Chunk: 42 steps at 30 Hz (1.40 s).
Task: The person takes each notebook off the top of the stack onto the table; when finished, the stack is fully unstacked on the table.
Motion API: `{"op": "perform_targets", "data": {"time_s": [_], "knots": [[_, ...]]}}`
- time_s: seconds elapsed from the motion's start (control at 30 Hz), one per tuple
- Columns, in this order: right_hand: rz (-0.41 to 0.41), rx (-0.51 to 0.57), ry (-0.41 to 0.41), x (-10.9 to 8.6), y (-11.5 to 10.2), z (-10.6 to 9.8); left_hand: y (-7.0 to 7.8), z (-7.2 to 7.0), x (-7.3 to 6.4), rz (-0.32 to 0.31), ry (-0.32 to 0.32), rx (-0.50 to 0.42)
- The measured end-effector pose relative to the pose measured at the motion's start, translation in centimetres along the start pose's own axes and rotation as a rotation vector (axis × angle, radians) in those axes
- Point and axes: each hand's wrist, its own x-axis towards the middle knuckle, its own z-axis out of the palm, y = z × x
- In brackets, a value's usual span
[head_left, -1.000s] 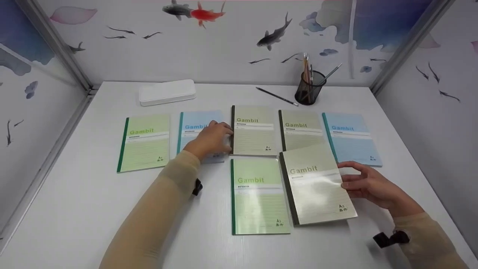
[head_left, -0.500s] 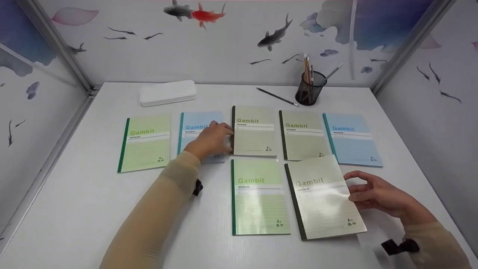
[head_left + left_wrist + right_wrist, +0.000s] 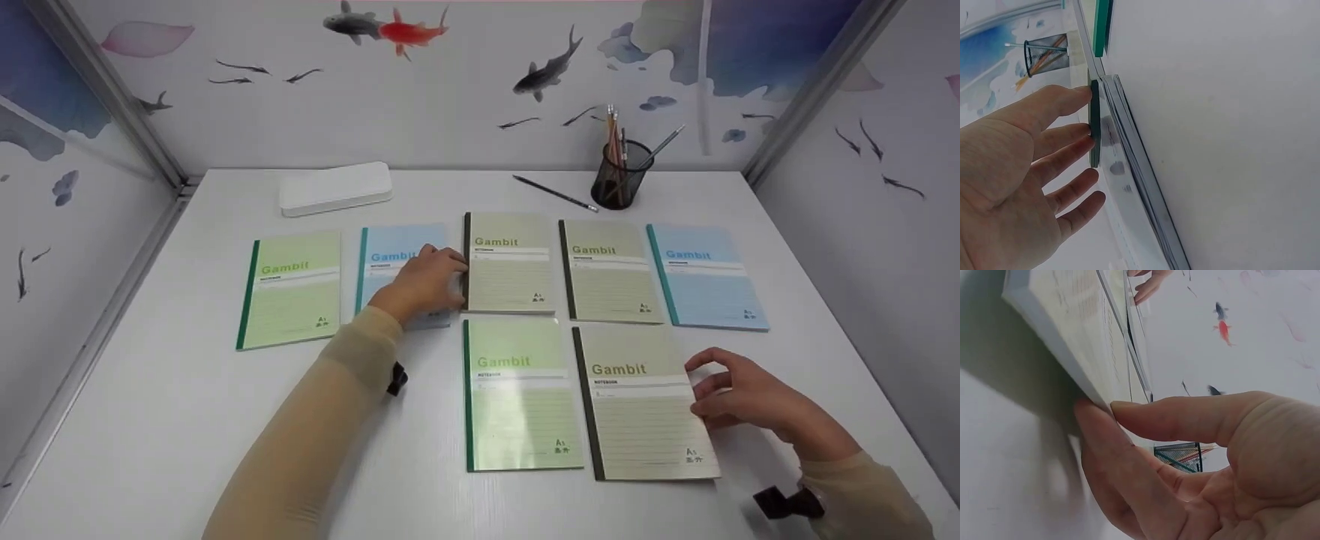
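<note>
My right hand [image 3: 772,401] pinches the right edge of a khaki notebook [image 3: 645,427] with a dark spine, thumb on the cover and fingers underneath. In the right wrist view that edge of the notebook [image 3: 1067,332] is tilted up, with shadow beneath it. To its left lies a green notebook [image 3: 521,427]. My left hand [image 3: 427,279] reaches over a blue notebook [image 3: 382,240], partly hiding it. Its fingertips rest at the dark spine of another khaki notebook [image 3: 514,281], and the left wrist view shows the fingers loosely extended along that spine [image 3: 1094,112].
Another green notebook [image 3: 292,300] lies at the left. A khaki notebook [image 3: 611,289] and a blue one [image 3: 709,285] lie at the right of the back row. Behind are a white case [image 3: 335,189], a loose pencil [image 3: 555,193] and a black mesh pencil cup [image 3: 619,180].
My right hand has brought the khaki notebook toward me and lowered it flatter beside the green one, uncovering the khaki notebook behind. The left hand has stayed in place.
</note>
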Motion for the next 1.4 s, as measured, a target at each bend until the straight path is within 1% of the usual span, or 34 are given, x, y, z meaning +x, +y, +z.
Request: {"op": "perform_targets", "data": {"time_s": [0.17,0.27,0.43,0.67,0.77,0.93,1.0,1.13,1.23,1.33,1.4], "knots": [[0.001,-0.091,0.058,-0.1,-0.7,0.6,0.1,-0.1,0.0,-0.016,0.004,0.006],[0.003,-0.165,0.093,-0.1,-0.9,1.0,0.2,-0.2,0.0,-0.020,0.007,0.004],[0.017,-0.270,0.130,-0.1,-1.4,1.6,0.3,0.0,-0.1,-0.049,-0.007,-0.021],[0.024,-0.307,0.146,-0.1,-1.8,1.8,0.3,-0.1,-0.1,-0.046,-0.010,-0.015],[0.022,-0.323,0.137,0.0,-2.0,1.7,0.3,-0.1,-0.1,-0.044,-0.004,-0.022],[0.010,-0.367,0.116,0.1,-2.2,1.3,0.3,0.1,0.0,-0.009,0.010,0.017],[0.010,-0.385,0.127,0.2,-2.3,1.3,0.3,0.1,0.0,0.005,0.009,0.032],[0.017,-0.413,0.175,0.6,-3.1,1.6,0.4,0.2,0.0,0.006,0.007,0.022],[-0.018,-0.419,0.206,1.5,-3.9,2.1,0.4,0.1,0.1,0.003,0.011,0.020],[-0.111,-0.399,0.216,2.8,-4.9,2.5,0.3,0.0,0.1,0.000,0.011,0.018],[-0.188,-0.369,0.211,3.9,-5.6,2.7,0.2,-0.1,0.1,-0.008,0.009,0.010]]}}
